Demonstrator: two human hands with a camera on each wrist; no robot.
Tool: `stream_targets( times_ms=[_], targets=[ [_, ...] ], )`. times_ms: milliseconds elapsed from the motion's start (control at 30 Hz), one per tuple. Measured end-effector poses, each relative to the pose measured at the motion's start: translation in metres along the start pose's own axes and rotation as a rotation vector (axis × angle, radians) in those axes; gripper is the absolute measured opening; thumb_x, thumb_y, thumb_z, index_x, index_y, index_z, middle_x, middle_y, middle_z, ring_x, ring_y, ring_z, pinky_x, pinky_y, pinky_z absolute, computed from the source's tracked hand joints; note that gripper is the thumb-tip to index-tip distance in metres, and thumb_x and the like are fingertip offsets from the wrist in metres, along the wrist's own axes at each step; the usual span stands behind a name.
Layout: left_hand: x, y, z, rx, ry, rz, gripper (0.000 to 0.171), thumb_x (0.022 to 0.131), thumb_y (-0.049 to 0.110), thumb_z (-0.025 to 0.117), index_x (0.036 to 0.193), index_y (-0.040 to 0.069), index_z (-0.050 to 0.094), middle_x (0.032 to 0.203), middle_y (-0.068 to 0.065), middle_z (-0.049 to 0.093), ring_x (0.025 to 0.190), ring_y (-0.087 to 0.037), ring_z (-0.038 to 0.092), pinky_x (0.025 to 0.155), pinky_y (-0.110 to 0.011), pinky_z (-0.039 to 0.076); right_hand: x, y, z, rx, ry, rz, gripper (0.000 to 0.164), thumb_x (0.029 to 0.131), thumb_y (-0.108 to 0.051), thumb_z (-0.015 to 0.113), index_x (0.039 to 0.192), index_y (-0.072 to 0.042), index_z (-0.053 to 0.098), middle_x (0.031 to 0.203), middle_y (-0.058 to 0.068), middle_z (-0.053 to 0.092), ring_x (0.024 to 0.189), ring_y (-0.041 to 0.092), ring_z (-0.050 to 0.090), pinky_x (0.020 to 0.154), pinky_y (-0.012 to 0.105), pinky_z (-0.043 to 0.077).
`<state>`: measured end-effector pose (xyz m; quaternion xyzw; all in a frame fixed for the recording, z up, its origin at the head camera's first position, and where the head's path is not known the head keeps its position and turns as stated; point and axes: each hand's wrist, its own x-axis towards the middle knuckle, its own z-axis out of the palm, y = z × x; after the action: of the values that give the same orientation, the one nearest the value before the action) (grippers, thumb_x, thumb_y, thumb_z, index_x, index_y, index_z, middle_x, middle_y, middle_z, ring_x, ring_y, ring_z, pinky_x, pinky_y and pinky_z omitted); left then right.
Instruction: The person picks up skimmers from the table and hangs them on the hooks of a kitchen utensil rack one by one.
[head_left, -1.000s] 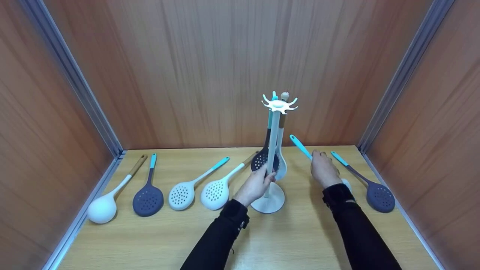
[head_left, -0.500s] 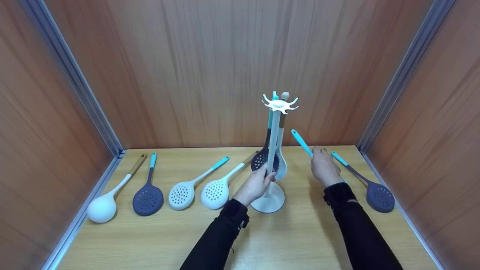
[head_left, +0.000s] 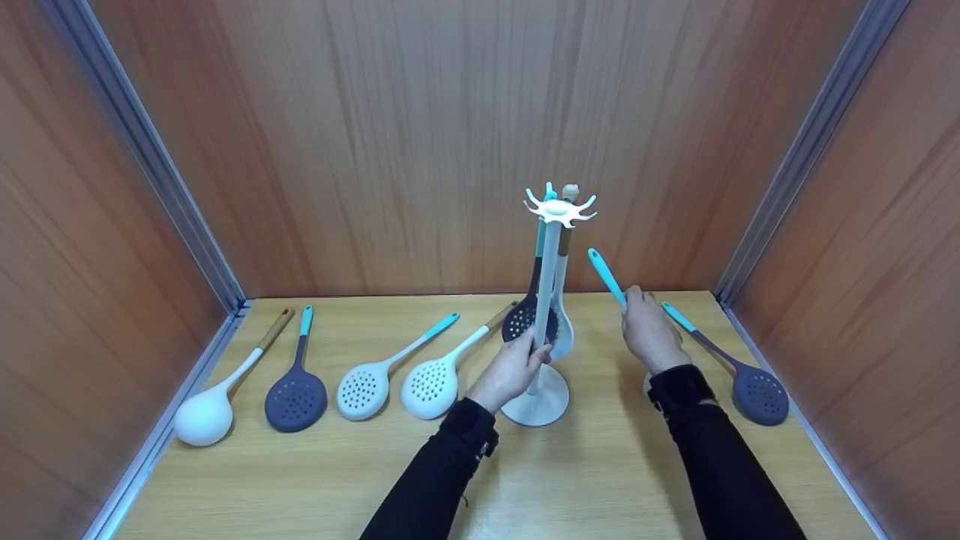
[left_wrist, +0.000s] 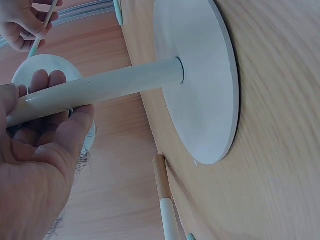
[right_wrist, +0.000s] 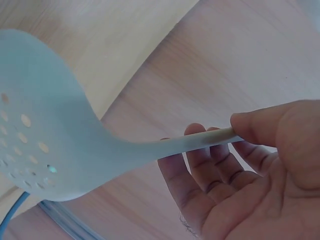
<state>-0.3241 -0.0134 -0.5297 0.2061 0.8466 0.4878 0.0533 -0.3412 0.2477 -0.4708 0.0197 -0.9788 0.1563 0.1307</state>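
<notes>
smooth plastic-looking skimmer point(right_wrist: 100, 152), glossy pole point(left_wrist: 97, 88), wood-grained table point(head_left: 300, 480)

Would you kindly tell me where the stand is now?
In the head view, the stand is just right of centre on the table, gripped by the left hand.

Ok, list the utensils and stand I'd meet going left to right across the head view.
White ladle, dark blue-handled skimmer, white blue-handled skimmer, white wooden-handled skimmer, white stand, held skimmer in the right grip, dark skimmer at far right.

Left fingers point(left_wrist: 57, 78) round white pole point(left_wrist: 120, 82), flat base point(left_wrist: 205, 95) on tabletop point(left_wrist: 280, 125), brown-ended handle point(left_wrist: 165, 200)
</notes>
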Motion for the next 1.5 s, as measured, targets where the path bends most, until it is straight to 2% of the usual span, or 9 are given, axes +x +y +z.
stream_targets(
  times_ms=[233,400,567,933,1033,1233,1500],
  targets=[
    [-0.002,0.0,0.001,0.038,0.028,0.051,0.017,0.113,0.032,0.049,0.117,0.017,0.057,0.109,-0.002,0.078,0.111,-0.017,0.074,0.096,-0.041,0.061,-0.001,-0.004,-0.002,-0.005,0.065,-0.053,0.021,0.107,-0.004,0.053,0.127,0.004,0.052,0.11,0.026,0.063,0.093,0.043,0.069,0.072,0.05,0.057],
    [-0.001,0.001,0.001,0.025,0.023,0.033,0.016,0.113,0.032,0.049,0.116,0.018,0.056,0.109,-0.002,0.077,0.111,-0.017,0.073,0.098,-0.043,0.061,0.0,-0.008,-0.006,0.019,0.06,-0.031,0.023,0.108,-0.005,0.051,0.13,0.002,0.051,0.114,0.023,0.062,0.099,0.041,0.068,0.077,0.05,0.057],
    [-0.001,0.001,0.001,0.024,0.02,0.024,0.015,0.113,0.031,0.049,0.115,0.019,0.056,0.109,-0.001,0.077,0.111,-0.016,0.073,0.1,-0.044,0.06,0.0,-0.014,-0.011,0.038,0.062,-0.033,0.024,0.11,-0.008,0.047,0.132,0.0,0.05,0.115,0.022,0.061,0.098,0.039,0.068,0.076,0.049,0.057],
    [0.001,0.001,0.0,-0.01,-0.005,-0.032,0.013,0.113,0.033,0.048,0.115,0.023,0.055,0.112,0.0,0.076,0.114,-0.016,0.072,0.103,-0.048,0.059,-0.003,-0.022,-0.018,0.064,0.16,-0.111,0.021,0.109,-0.004,0.049,0.128,0.004,0.052,0.111,0.025,0.062,0.097,0.042,0.068,0.078,0.053,0.057],
    [0.001,0.001,0.001,-0.008,-0.001,-0.027,0.013,0.113,0.034,0.048,0.115,0.023,0.055,0.111,0.0,0.076,0.113,-0.016,0.072,0.103,-0.048,0.059,-0.003,-0.023,-0.019,0.071,0.177,-0.12,0.021,0.11,-0.004,0.048,0.128,0.004,0.053,0.11,0.025,0.063,0.095,0.042,0.068,0.077,0.053,0.058],
    [-0.002,0.001,0.001,0.025,0.021,0.041,0.014,0.113,0.031,0.049,0.115,0.019,0.056,0.108,-0.003,0.077,0.11,-0.017,0.073,0.099,-0.045,0.06,-0.004,-0.026,-0.023,0.078,0.178,-0.125,0.024,0.112,-0.005,0.041,0.131,0.005,0.051,0.111,0.026,0.062,0.096,0.043,0.068,0.078,0.053,0.057],
    [-0.002,0.0,0.0,0.007,0.021,0.046,0.015,0.113,0.032,0.049,0.115,0.019,0.056,0.11,-0.003,0.077,0.11,-0.017,0.073,0.098,-0.045,0.06,-0.003,-0.03,-0.028,0.098,0.125,-0.067,0.03,0.114,-0.012,0.033,0.136,0.002,0.048,0.117,0.024,0.061,0.1,0.04,0.068,0.078,0.051,0.059]
  ],
)
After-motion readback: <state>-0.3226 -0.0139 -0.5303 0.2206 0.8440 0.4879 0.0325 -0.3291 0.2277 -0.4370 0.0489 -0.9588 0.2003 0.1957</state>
